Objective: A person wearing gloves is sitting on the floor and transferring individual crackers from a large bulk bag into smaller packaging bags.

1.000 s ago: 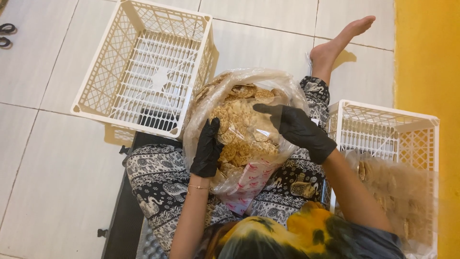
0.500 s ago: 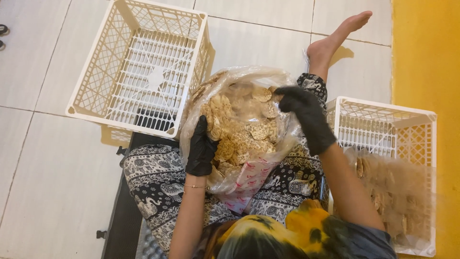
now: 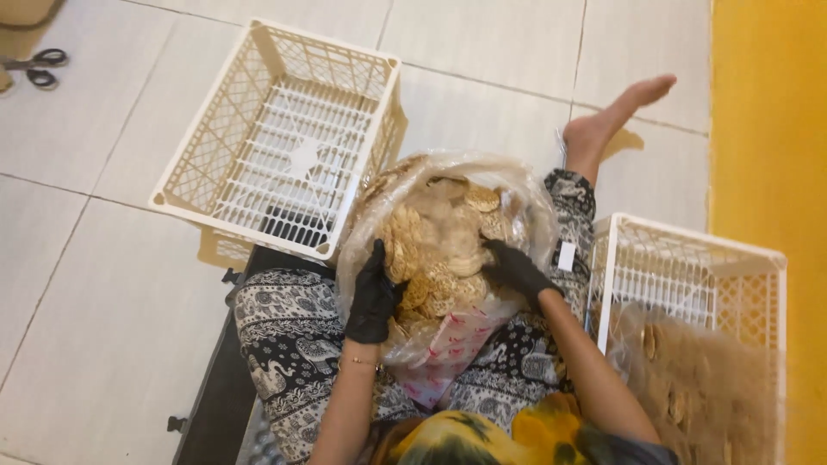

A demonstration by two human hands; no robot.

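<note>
both gloved hands, left hand [image 3: 373, 297] and right hand [image 3: 517, 269], grip the bag [image 3: 448, 250]; fingertips hidden.

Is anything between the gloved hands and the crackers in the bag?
Nothing visible. The left hand presses the clear bag from outside; the right hand lies directly on the round crackers.

A home floor used for food packing: pale floor tiles [image 3: 103, 284], plastic crates [image 3: 284, 138], a bare foot [image 3: 616, 116].
</note>
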